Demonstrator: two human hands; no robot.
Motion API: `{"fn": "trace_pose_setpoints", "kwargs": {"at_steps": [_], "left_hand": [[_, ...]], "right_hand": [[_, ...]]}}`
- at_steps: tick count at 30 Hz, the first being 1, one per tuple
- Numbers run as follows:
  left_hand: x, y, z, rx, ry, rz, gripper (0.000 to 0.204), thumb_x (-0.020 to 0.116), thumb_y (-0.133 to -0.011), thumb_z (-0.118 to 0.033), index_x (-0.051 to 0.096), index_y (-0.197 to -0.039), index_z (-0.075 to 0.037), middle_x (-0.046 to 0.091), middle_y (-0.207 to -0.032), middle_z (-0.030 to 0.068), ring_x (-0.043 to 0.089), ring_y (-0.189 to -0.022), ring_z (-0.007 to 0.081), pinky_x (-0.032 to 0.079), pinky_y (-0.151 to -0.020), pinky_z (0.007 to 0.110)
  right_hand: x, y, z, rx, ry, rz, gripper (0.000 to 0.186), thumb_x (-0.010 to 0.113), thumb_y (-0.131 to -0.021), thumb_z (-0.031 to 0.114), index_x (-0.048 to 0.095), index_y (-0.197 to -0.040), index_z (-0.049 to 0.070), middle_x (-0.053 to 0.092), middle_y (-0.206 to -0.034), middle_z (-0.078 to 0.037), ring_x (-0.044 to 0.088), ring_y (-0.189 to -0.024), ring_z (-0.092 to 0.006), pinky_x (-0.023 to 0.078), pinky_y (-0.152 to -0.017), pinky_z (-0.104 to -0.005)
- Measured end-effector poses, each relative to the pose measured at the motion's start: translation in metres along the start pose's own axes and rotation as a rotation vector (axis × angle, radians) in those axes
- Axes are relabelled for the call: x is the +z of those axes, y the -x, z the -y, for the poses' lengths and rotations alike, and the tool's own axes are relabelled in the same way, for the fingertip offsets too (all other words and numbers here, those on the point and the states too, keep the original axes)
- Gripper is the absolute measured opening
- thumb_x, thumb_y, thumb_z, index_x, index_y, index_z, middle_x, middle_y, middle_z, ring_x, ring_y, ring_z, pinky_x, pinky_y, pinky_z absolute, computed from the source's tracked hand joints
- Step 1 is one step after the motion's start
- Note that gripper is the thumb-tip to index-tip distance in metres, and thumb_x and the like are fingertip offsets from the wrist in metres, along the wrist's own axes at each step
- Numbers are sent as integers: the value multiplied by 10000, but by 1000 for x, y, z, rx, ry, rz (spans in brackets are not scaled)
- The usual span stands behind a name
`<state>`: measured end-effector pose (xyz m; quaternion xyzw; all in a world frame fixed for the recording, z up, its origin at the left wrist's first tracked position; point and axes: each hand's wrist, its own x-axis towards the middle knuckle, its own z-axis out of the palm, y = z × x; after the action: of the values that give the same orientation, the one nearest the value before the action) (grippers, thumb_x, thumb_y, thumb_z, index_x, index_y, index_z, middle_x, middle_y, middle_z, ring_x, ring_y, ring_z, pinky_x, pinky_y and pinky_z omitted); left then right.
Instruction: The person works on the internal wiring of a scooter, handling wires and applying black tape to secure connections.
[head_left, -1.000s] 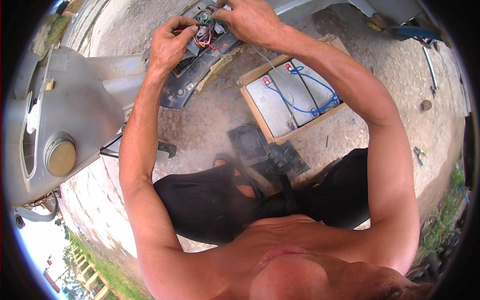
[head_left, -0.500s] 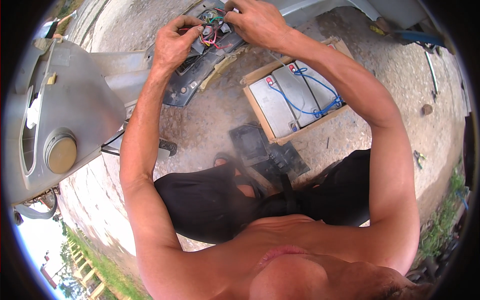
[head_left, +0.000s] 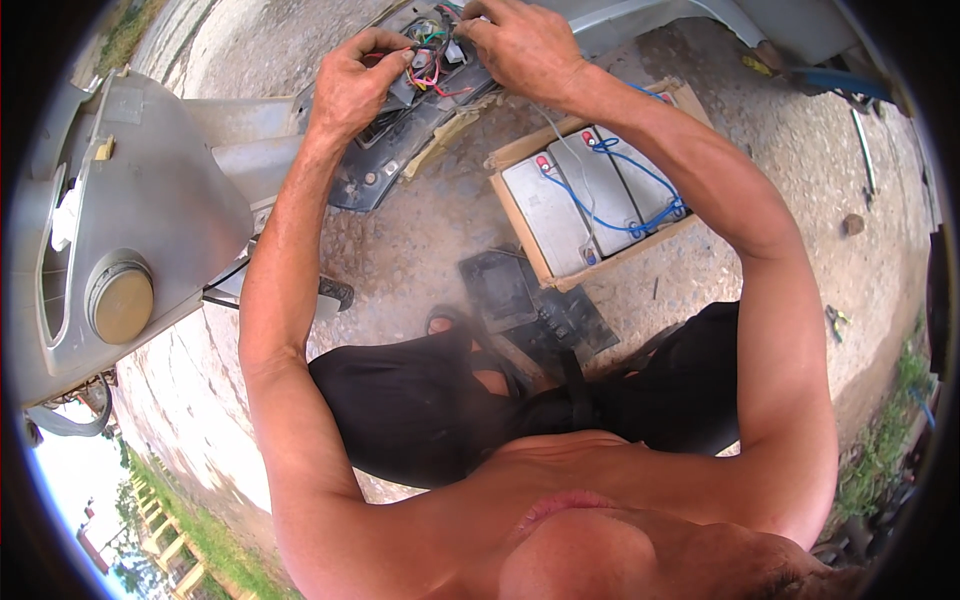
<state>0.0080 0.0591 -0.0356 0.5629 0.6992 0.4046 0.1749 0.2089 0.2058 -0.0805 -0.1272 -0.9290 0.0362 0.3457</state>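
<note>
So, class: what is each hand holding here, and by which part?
The left hand grips the black wiring housing by its upper edge. The right hand pinches at the coloured wires inside it; which wire cannot be told.

Left hand [head_left: 352,88] and right hand [head_left: 520,50] side by side at top centre, both on tangled bundle of red, green and white wires [head_left: 432,62] inside dark plastic vehicle panel [head_left: 385,165]. Shallow cardboard box [head_left: 520,215] right of panel, below right hand; grey rectangular batteries [head_left: 575,195] side by side in it, blue cables [head_left: 625,200] across them. Flat black plastic cover [head_left: 500,290] on gravel ground [head_left: 420,240] just before box. Grey metal vehicle body [head_left: 150,210] far left.
</note>
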Motion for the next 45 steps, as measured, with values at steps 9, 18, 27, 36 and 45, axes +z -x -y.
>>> {"fn": "trace_pose_setpoints", "kwargs": {"at_steps": [9,18,27,36,45], "left_hand": [[-3,0,0,-32,-12,34,213,743,-942,-156,739,-1075,10,747,-967,45,672,-895,114,533,-819,267],[-1,-4,6,-60,-10,32,202,739,-948,-134,727,-1084,15,736,-984,39,655,-915,108,520,-824,260],[1,-1,6,-40,36,6,218,747,-946,-138,730,-1096,20,744,-992,50,669,-903,112,534,-816,264],[0,-1,10,-55,17,-12,219,751,-948,-139,732,-1098,19,747,-983,49,668,-901,108,531,-815,254],[-1,-3,13,-33,-3,-30,223,759,-941,-136,735,-1102,16,750,-995,50,668,-908,108,530,-821,253]], "right_hand": [[2,-12,3,16,-82,14,130,616,-873,156,678,-970,96,648,-1009,-144,664,-943,-368,535,-771,-498],[13,-19,3,39,-25,-11,113,626,-853,149,672,-938,90,639,-999,-141,656,-954,-349,528,-749,-499],[3,-18,13,-17,-23,-74,130,640,-836,144,677,-917,49,649,-990,-166,661,-952,-352,540,-762,-484],[2,-15,16,63,-34,3,123,631,-854,155,692,-891,55,664,-935,-164,673,-886,-358,549,-744,-491],[-1,-29,11,197,-2,199,143,648,-830,134,705,-925,43,700,-988,-222,703,-943,-391,559,-752,-517]]}}
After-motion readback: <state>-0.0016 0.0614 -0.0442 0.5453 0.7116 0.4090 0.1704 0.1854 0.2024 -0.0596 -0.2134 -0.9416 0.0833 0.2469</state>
